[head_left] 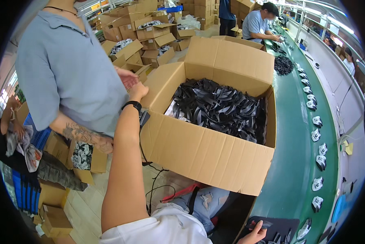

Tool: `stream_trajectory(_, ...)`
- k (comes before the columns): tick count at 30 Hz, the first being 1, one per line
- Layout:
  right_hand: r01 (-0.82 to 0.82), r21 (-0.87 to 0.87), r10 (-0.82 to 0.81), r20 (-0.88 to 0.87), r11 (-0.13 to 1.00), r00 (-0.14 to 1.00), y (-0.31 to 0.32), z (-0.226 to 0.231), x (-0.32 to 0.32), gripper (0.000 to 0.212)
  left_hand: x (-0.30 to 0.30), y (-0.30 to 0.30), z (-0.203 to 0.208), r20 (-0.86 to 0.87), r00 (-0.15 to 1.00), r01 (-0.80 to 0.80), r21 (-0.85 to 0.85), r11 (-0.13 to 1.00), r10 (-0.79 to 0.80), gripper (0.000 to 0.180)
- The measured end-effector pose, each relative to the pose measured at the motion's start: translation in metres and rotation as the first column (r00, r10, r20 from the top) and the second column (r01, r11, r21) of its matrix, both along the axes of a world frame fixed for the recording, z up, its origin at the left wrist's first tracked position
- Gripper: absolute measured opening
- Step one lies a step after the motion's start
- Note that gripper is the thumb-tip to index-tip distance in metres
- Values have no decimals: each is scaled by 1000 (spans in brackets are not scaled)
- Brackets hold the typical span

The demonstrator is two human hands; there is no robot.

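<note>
My left hand [138,91], with a black band on its wrist, is stretched forward beside the left flap of a large open cardboard box [207,152]. Close to it is a co-worker's hand [126,77]; whether the two touch I cannot tell, and my left fingers are mostly hidden. The box holds a heap of black curved plastic pieces [219,105]. At the lower right, my right hand [253,234] pinches a dark curved piece [265,224] over a black mat [286,227] where similar pieces lie.
A green conveyor belt [290,150] runs along the right, bearing a row of white-and-black parts [318,184] and a black pile [283,65]. A co-worker in grey-blue [68,73] stands close at left. Cartons [156,36] fill the back; black cables [154,185] hang below the box.
</note>
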State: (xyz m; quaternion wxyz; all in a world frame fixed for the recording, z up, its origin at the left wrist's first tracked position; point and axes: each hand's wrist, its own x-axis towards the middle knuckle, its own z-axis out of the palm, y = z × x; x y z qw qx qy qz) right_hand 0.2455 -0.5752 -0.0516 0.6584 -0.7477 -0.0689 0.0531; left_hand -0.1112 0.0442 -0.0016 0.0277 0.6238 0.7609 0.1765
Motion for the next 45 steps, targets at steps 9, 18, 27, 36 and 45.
stream_trajectory(9,-36,-129,52,122,991,991,6,-6,-9,23,-42,70,-18,149,956,-231,-158,960,254,60)
stream_trajectory(18,-73,-212,106,149,974,983,9,-1,-11,22,-65,93,-52,233,926,-260,-171,950,296,47)
stream_trajectory(27,-79,-254,120,151,964,981,6,-4,-10,22,-24,66,-16,159,987,14,-295,955,34,62)
stream_trajectory(36,-107,-161,124,100,981,987,1,-1,-20,21,-35,66,-31,251,943,-131,-322,938,218,57)
stream_trajectory(45,-152,-110,164,102,982,981,0,-7,-14,18,-37,76,-49,222,947,-162,-302,939,235,37)
